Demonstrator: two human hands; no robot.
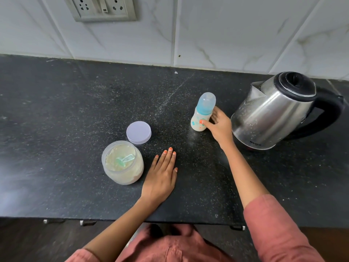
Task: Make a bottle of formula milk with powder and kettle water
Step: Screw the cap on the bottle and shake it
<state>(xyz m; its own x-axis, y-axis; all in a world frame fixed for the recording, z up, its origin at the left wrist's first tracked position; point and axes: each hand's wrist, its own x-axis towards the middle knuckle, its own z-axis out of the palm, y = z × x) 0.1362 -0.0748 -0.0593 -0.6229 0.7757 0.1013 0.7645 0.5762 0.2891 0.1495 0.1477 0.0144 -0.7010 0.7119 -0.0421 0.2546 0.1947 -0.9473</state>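
A baby bottle [203,112] with a blue collar and a clear cap stands upright on the black counter [75,110]; it looks filled with milky liquid. My right hand [219,125] wraps around its lower right side. Left of it, an open jar of formula powder [122,162] holds a green scoop [125,159]. The jar's lilac lid [138,132] lies just behind the jar. My left hand [162,174] rests flat on the counter beside the jar, holding nothing. A steel kettle [273,112] with a black lid and handle stands at the right, close to my right hand.
A tiled wall [226,31] rises behind the counter, with a socket plate [102,8] at the upper left. The counter's front edge [132,219] runs just above my body.
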